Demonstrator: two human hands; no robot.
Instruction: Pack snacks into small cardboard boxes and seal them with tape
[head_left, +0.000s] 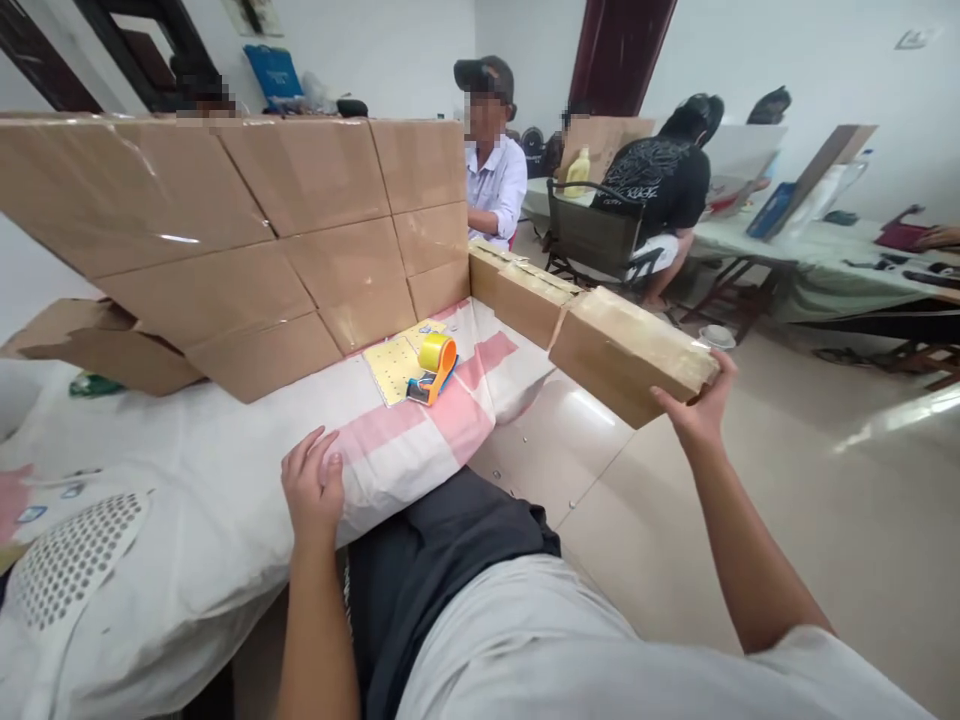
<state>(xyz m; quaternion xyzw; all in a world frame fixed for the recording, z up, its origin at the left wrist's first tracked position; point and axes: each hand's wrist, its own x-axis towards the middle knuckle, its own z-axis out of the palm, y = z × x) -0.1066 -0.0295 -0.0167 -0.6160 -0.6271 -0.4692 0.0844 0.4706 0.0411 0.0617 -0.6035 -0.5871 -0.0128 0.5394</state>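
Note:
My right hand grips the near end of a row of taped cardboard boxes, thumb on its side and fingers round its end. That row reaches from the table's far side out past its edge, over the floor. My left hand lies on the cloth-covered table near its front edge, fingers stretched, holding nothing. Between my hands and a wall of stacked cardboard boxes sits an orange tape dispenser with a yellow tape roll. Beneath it is a yellow dotted sheet.
An opened cardboard box stands at the left end of the wall. A white perforated object lies on the white-and-pink cloth. Beyond the boxes sits a person in a cap; another person sits on a chair at further tables.

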